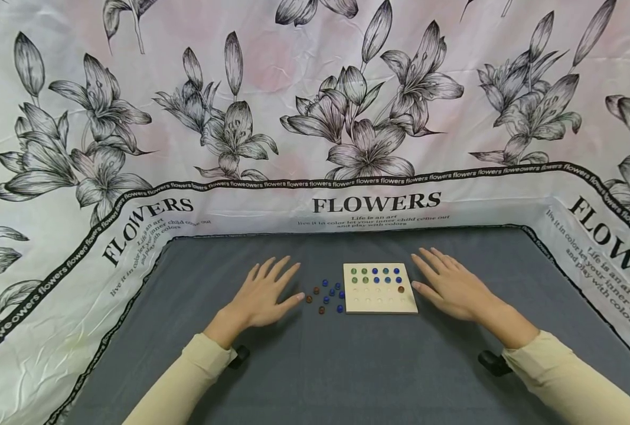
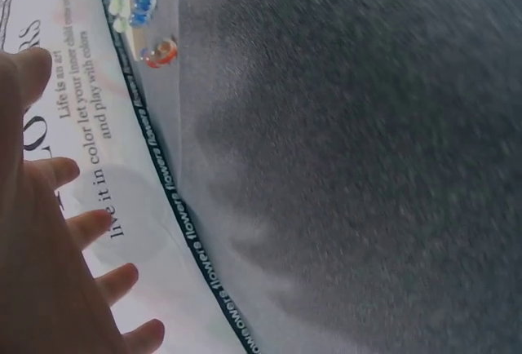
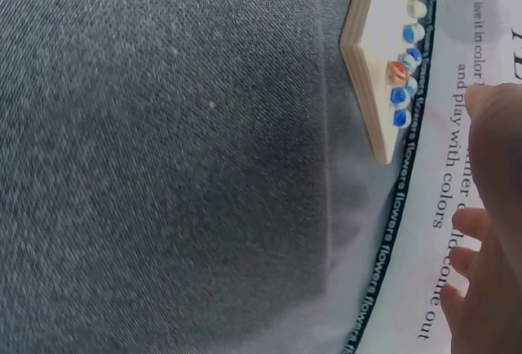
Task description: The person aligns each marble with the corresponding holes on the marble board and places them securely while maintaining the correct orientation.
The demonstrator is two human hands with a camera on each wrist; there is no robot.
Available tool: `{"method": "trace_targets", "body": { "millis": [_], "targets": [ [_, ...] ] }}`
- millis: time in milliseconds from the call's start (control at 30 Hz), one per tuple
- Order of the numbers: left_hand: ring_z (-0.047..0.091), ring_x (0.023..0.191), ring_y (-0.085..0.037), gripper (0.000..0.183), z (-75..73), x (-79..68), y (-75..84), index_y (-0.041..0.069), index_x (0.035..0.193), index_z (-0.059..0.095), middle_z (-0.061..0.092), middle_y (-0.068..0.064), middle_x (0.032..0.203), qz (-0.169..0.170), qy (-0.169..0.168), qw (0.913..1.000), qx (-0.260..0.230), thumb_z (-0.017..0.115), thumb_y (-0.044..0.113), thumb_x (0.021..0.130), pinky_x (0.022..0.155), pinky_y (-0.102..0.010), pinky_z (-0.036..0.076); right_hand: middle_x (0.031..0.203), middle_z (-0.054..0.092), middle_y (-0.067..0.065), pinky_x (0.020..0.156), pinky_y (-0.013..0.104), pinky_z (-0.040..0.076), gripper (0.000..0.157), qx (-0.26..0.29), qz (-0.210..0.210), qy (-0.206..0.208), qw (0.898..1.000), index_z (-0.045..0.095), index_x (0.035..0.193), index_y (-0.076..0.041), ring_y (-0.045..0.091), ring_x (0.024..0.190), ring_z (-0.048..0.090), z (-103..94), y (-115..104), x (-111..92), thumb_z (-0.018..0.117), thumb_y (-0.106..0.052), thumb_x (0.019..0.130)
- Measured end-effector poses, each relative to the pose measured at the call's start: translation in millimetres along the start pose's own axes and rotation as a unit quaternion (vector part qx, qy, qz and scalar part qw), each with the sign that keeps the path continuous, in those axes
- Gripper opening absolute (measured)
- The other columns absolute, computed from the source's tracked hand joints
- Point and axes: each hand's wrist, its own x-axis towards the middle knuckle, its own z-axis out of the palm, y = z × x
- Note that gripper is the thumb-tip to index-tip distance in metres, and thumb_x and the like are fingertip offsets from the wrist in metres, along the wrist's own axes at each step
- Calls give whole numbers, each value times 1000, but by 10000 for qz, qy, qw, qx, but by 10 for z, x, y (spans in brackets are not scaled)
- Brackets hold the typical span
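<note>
A pale wooden board [image 1: 381, 308] with rows of round hollows lies between the hands. Its two far rows hold green marbles [image 1: 354, 271] and blue marbles [image 1: 387, 280]; one reddish-brown marble [image 1: 401, 289] sits at the right of the third row. Loose blue marbles [image 1: 326, 300] and brown marbles [image 1: 322, 310] lie left of the board. My left hand [image 1: 264, 295] is spread, palm down, beside the loose marbles, holding nothing. At the board's right edge, my right hand [image 1: 450, 286] is likewise spread with nothing in it. The right wrist view shows the board [image 3: 379, 44] edge-on.
A dark grey cloth [image 1: 346, 372] covers the table. Behind and at both sides hangs a white curtain [image 1: 261, 206] with flower prints and lettering. Black wrist devices show under the left sleeve [image 1: 198, 360] and the right sleeve [image 1: 548, 360].
</note>
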Motion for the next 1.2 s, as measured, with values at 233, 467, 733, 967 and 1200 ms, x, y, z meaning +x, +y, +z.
{"method": "trace_targets", "body": {
  "millis": [233,467,733,967,1200],
  "targets": [
    [26,150,-44,76,31,34,26,21,164,24,25,-14,167,30,-27,9994,-339,45,61,103,116,-67,23,164,26,27,118,63,24,68,451,156,-34,9989,30,159,0,48,150,24,66,-7,35,49,-41,108],
    [33,147,-42,77,54,56,55,22,164,24,30,-15,165,-12,-35,9978,-667,51,59,102,112,-66,30,163,26,28,117,64,23,66,819,176,-151,9964,29,159,2,49,149,24,129,-12,60,48,-36,109],
    [44,138,-38,73,87,94,114,16,161,33,40,-11,159,-43,-12,9945,-1049,58,51,102,104,-62,40,163,27,27,117,65,23,64,1239,191,-285,9917,28,159,3,50,149,23,181,-28,55,47,-33,110],
    [46,137,-38,68,124,97,146,12,158,39,46,-12,154,-126,-171,9879,-1537,63,42,101,106,-62,39,162,29,29,117,65,22,63,1502,154,-433,9876,28,158,5,52,149,23,220,-52,35,46,-33,110],
    [47,136,-38,63,148,118,173,7,153,45,50,-14,149,-128,-284,9806,-1937,68,32,100,109,-59,39,161,30,30,116,67,23,63,1617,-48,-416,9859,29,157,7,54,147,24,308,-10,40,45,-32,110]
  ]
}}
